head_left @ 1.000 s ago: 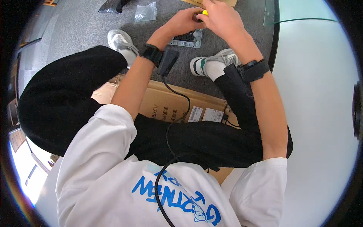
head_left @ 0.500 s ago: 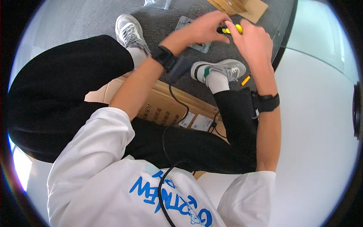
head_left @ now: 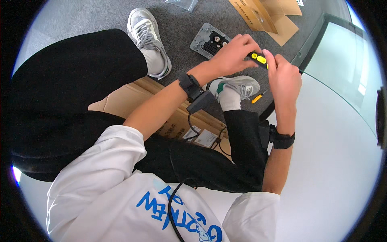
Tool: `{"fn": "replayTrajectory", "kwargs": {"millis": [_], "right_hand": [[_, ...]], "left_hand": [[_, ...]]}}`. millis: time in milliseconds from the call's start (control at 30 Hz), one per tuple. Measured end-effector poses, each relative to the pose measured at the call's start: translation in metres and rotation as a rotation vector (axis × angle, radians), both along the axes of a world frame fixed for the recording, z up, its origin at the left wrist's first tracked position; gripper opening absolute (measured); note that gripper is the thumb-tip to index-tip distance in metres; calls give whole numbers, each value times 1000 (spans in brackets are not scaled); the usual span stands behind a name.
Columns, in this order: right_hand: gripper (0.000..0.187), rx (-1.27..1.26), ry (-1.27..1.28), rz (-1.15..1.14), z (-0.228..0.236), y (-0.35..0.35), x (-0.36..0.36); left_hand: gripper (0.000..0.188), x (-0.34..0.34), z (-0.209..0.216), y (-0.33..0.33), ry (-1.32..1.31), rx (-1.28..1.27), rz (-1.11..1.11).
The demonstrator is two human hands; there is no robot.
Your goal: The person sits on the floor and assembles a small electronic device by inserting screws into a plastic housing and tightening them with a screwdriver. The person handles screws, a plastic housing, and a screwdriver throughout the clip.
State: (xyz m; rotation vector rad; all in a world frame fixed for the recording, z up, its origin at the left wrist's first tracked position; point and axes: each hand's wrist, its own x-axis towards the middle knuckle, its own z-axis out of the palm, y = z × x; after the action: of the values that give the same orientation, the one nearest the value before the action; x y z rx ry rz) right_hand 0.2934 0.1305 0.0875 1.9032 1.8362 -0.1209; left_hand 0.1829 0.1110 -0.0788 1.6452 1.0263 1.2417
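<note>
A black-and-yellow hand tool point(head_left: 260, 59), with a slim handle and yellow patches, is held between my two hands; its exact kind is not clear. My left hand point(head_left: 236, 52) grips its left end with bent fingers. At the other end, my right hand point(head_left: 283, 78) closes round it, hiding that tip. Beyond my left wrist, a grey metal plate point(head_left: 198, 41) with a black part and round metal fittings lies on the carpet, partly covered by my left hand. A small yellow-handled screwdriver point(head_left: 256, 99) rests on the floor by my right shoe.
Opened cardboard packaging point(head_left: 282, 30) lies at the far right, a clear plastic bag point(head_left: 183, 4) at the far edge. A long cardboard box point(head_left: 173, 125) sits under my legs. A glass panel point(head_left: 334, 60) bounds the right side. A black cable point(head_left: 171, 161) runs across my lap.
My hands and the tool appear lower and slightly to the right in the picture. The grey plate shows more now, as does the packaging at the far right. Both hands still grip the tool.
</note>
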Motion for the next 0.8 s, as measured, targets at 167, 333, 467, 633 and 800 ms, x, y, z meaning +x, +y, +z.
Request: {"fn": "replayTrajectory", "kwargs": {"millis": [167, 333, 467, 633, 800], "right_hand": [[32, 279, 474, 282, 8, -15, 3], [30, 254, 517, 161, -1, -14, 16], [22, 144, 152, 65, -1, -13, 8], [24, 244, 543, 289, 5, -32, 4], [24, 246, 542, 316, -4, -30, 17]], "left_hand": [[39, -6, -4, 6, 16, 48, 7], [53, -9, -4, 10, -33, -34, -142], [43, 7, 5, -4, -29, -88, -46], [39, 11, 6, -16, -68, -70, 42], [44, 30, 18, -25, -52, -126, 231]]}}
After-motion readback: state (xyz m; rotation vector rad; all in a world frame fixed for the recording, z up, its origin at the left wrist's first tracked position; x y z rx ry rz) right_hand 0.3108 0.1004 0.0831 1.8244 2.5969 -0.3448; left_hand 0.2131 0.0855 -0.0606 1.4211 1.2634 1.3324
